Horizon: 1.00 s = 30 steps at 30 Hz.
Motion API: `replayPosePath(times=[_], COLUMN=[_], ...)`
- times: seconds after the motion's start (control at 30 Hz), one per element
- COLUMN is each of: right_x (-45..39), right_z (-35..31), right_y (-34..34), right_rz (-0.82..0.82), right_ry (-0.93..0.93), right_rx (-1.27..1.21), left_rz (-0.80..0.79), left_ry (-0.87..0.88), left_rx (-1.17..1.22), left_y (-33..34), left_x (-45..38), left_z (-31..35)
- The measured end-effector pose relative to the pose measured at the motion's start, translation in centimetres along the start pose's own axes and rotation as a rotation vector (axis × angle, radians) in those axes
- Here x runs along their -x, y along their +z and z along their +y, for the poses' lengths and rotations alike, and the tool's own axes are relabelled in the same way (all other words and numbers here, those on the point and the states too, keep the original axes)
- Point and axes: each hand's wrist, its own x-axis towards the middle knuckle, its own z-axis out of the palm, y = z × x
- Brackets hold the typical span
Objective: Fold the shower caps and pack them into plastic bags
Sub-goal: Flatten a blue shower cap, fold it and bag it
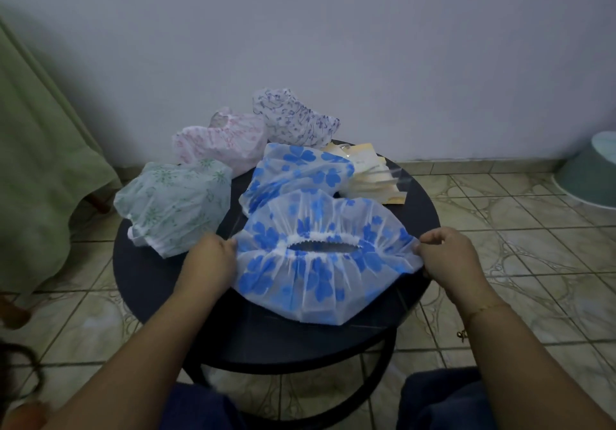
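Observation:
A white shower cap with blue flowers (320,276) lies stretched wide on the round dark table (266,339), its elastic opening facing up. My left hand (213,258) pinches its left edge and my right hand (446,253) pinches its right edge. Behind it lies a second blue-flowered cap (300,171). A green-patterned cap (173,204) sits at the table's left, a pink one (220,139) at the back and a purple-patterned one (296,118) behind that. A stack of plastic bags (370,176) lies at the back right.
The table stands on a tiled floor (520,229) close to a pale wall (333,29). Green cloth (36,163) drapes over furniture at the left. A pale basin (593,169) sits on the floor at the far right. My knees show below the table.

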Motion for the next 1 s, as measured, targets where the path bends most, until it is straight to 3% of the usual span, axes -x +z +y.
replayPosePath(times=[0.07,0.17,0.37,0.53,0.73,1.0], right_x=[-0.1,0.1,0.8,0.5,0.4,0.0], right_z=[0.6,0.3,-1.0,-0.8,-0.9,-0.6], right_y=[0.3,0.5,0.0,0.1,1.1,0.9], right_rz=[0.006,-0.005,-0.170,-0.229,-0.291,-0.112], right_ry=[-0.024,-0.055,0.038,0.079,0.049,-0.031], right_rx=[0.143,0.146,-0.159,-0.119,-0.261,-0.238], left_rz=[-0.081,-0.087,-0.044,0.074,-0.038,0.055], left_ry=[-0.027,0.077,0.486,0.375,0.369,0.256], left_rx=[-0.196,-0.354,-0.177,0.047,0.135,0.255], left_y=[0.2,-0.3,-0.7,-0.4,0.2,1.4], left_x=[0.4,1.5,2.2,3.0,2.8,1.0], left_z=[0.1,0.5,0.9,2.4,3.7,3.2])
